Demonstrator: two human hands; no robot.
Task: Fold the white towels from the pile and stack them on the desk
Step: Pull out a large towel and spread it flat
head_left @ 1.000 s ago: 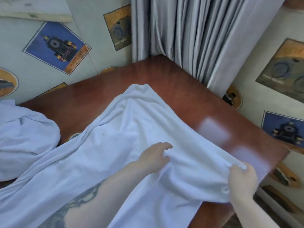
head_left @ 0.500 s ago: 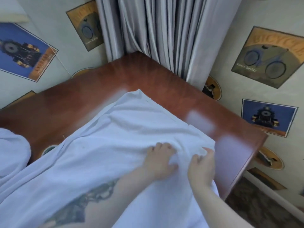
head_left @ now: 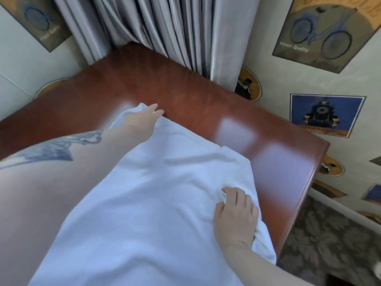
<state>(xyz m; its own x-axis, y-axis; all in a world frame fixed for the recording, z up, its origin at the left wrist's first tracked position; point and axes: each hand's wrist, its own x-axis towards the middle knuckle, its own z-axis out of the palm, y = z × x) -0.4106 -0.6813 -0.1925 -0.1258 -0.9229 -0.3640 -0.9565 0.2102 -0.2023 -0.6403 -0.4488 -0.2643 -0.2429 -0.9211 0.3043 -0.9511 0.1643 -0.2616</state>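
White towel (head_left: 156, 203) spread on counter (head_left: 185, 87). Left hand (head_left: 144, 118) flat at its 11 o'clock corner; right hand (head_left: 235, 215) pinches 4 o'clock edge.

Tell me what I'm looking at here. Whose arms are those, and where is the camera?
There is no machine here, just a person. The camera sits on the person's head and looks forward and down, so you see their two bare arms as if they were yours. A white towel lies spread over a shiny brown desk that stands in a corner, with grey curtains behind it and pictures of bicycles and trains on the walls. The left hand reaches out with straight fingers to the towel's far corner. The right hand rests on the near part and pinches a bit of cloth. The person is getting ready to fold the towel.
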